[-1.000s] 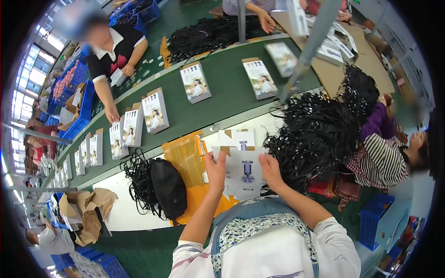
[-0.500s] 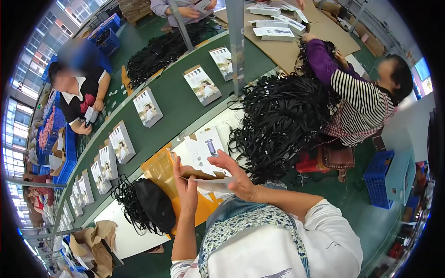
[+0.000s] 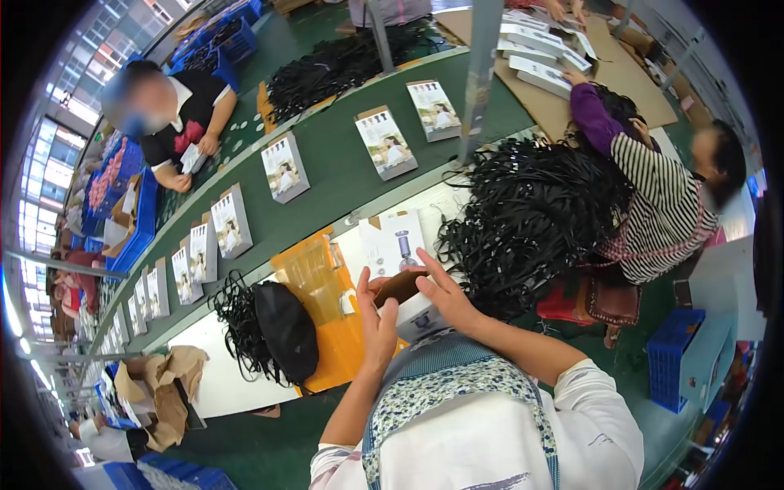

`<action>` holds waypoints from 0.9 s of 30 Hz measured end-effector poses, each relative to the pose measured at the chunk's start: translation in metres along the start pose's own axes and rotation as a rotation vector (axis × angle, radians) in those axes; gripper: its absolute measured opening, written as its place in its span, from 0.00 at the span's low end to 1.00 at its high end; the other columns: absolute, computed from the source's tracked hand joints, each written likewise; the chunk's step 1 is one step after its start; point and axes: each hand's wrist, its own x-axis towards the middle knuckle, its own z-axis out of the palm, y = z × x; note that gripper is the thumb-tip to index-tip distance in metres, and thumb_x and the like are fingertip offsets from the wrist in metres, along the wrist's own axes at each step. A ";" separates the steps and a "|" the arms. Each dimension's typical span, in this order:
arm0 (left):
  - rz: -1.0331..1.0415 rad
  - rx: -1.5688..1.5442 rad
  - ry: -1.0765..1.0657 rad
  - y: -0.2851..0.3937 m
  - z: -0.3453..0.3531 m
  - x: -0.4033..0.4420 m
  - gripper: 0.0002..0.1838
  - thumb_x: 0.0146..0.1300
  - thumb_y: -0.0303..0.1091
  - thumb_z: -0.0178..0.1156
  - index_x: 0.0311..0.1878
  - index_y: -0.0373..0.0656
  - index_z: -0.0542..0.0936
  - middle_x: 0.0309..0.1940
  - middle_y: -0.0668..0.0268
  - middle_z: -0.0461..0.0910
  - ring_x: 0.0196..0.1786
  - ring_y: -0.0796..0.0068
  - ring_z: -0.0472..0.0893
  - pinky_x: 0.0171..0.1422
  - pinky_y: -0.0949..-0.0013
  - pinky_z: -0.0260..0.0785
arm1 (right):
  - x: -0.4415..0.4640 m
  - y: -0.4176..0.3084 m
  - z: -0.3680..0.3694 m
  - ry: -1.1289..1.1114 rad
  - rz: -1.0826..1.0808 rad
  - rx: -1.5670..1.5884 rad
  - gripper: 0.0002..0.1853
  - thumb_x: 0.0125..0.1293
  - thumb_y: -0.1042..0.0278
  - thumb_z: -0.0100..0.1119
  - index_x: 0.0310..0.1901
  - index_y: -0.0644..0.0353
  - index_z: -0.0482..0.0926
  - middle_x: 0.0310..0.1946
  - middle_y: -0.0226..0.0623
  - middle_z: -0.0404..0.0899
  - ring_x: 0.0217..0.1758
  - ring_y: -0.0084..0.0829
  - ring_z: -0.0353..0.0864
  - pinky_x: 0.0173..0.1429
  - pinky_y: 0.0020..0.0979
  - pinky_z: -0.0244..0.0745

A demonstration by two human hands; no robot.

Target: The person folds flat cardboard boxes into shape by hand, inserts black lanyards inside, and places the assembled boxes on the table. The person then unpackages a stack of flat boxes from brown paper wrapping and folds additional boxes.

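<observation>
A small white cardboard box (image 3: pixel 419 316) with a printed picture is between my hands, close to my apron. Its top is open, showing the brown inside. My left hand (image 3: pixel 378 321) grips the box's left side with the thumb at the rim. My right hand (image 3: pixel 449 296) holds the right side, fingers along the upper edge. Just beyond them, another white box (image 3: pixel 390 237), printed with a purple device, lies on the white table. Left of my hands are a yellow plastic bag (image 3: pixel 314 282), a black pouch (image 3: pixel 286 333) and a bundle of black straps (image 3: pixel 237 327).
A green conveyor (image 3: pixel 327 147) carries a row of printed boxes (image 3: pixel 385 147). A metal post (image 3: pixel 482 73) rises beside it. A large heap of black straps (image 3: pixel 535 216) lies to the right, near a co-worker in striped sleeves (image 3: pixel 661 184). Another co-worker (image 3: pixel 184 110) stands across the conveyor.
The box in my hands has opened out from a flatter shape, and its printed side now faces me. My hands have shifted around it. The view has turned slightly, moving the surroundings rightward.
</observation>
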 end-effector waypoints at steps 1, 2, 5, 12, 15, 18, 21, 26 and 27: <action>0.074 0.197 0.015 0.000 0.001 0.000 0.30 0.63 0.29 0.46 0.69 0.41 0.52 0.55 0.58 0.65 0.58 0.68 0.67 0.64 0.65 0.56 | -0.001 -0.009 0.002 0.009 0.074 -0.035 0.35 0.67 0.64 0.49 0.70 0.59 0.43 0.59 0.43 0.65 0.60 0.29 0.64 0.65 0.28 0.55; 0.064 0.151 0.036 0.000 0.002 0.001 0.28 0.62 0.28 0.46 0.66 0.38 0.58 0.55 0.58 0.66 0.59 0.68 0.66 0.66 0.66 0.54 | 0.002 -0.009 0.001 -0.002 0.076 -0.037 0.35 0.67 0.64 0.49 0.70 0.59 0.43 0.59 0.43 0.65 0.60 0.29 0.64 0.65 0.28 0.55; 0.068 0.237 -0.038 -0.012 -0.007 0.008 0.29 0.58 0.24 0.45 0.66 0.37 0.57 0.55 0.56 0.66 0.60 0.65 0.65 0.66 0.64 0.54 | 0.009 -0.008 -0.009 -0.104 0.109 -0.139 0.34 0.66 0.68 0.48 0.70 0.60 0.46 0.59 0.44 0.65 0.62 0.31 0.65 0.66 0.28 0.56; -0.013 0.279 -0.124 0.008 -0.002 0.013 0.31 0.63 0.30 0.40 0.70 0.40 0.50 0.64 0.57 0.58 0.67 0.65 0.57 0.71 0.64 0.43 | 0.008 -0.007 -0.021 -0.207 0.014 -0.145 0.33 0.72 0.47 0.30 0.71 0.52 0.34 0.69 0.49 0.50 0.72 0.39 0.48 0.72 0.34 0.42; -0.001 0.169 -0.203 -0.016 -0.013 0.017 0.31 0.62 0.28 0.42 0.70 0.40 0.51 0.67 0.59 0.55 0.69 0.66 0.55 0.72 0.66 0.44 | 0.012 -0.008 -0.015 -0.168 0.071 -0.099 0.21 0.70 0.64 0.41 0.63 0.57 0.63 0.59 0.39 0.67 0.63 0.31 0.64 0.66 0.31 0.55; 0.099 0.365 -0.378 -0.006 -0.018 0.023 0.29 0.63 0.28 0.42 0.69 0.40 0.56 0.67 0.58 0.55 0.68 0.64 0.58 0.71 0.65 0.47 | 0.017 -0.011 -0.025 -0.219 -0.039 -0.157 0.12 0.67 0.68 0.46 0.46 0.58 0.79 0.52 0.37 0.72 0.58 0.31 0.67 0.63 0.30 0.60; 0.056 0.287 -0.556 -0.006 -0.030 0.029 0.26 0.68 0.33 0.40 0.69 0.38 0.55 0.69 0.59 0.54 0.70 0.66 0.56 0.72 0.66 0.45 | 0.018 -0.008 -0.030 -0.217 -0.071 -0.115 0.12 0.65 0.67 0.48 0.44 0.58 0.80 0.52 0.38 0.71 0.60 0.33 0.67 0.64 0.31 0.59; -0.049 0.670 -0.512 0.016 -0.031 0.033 0.28 0.60 0.33 0.57 0.63 0.35 0.64 0.49 0.54 0.78 0.50 0.59 0.78 0.55 0.67 0.67 | 0.027 -0.014 -0.024 -0.332 0.073 -0.193 0.24 0.59 0.71 0.52 0.59 0.59 0.67 0.54 0.41 0.68 0.61 0.33 0.65 0.64 0.31 0.59; -0.051 0.672 -0.514 0.029 -0.025 0.036 0.28 0.60 0.33 0.57 0.63 0.35 0.64 0.49 0.54 0.78 0.50 0.59 0.78 0.55 0.67 0.67 | 0.029 -0.016 -0.022 -0.368 0.109 -0.161 0.30 0.56 0.73 0.53 0.63 0.60 0.62 0.54 0.41 0.68 0.61 0.33 0.65 0.64 0.30 0.59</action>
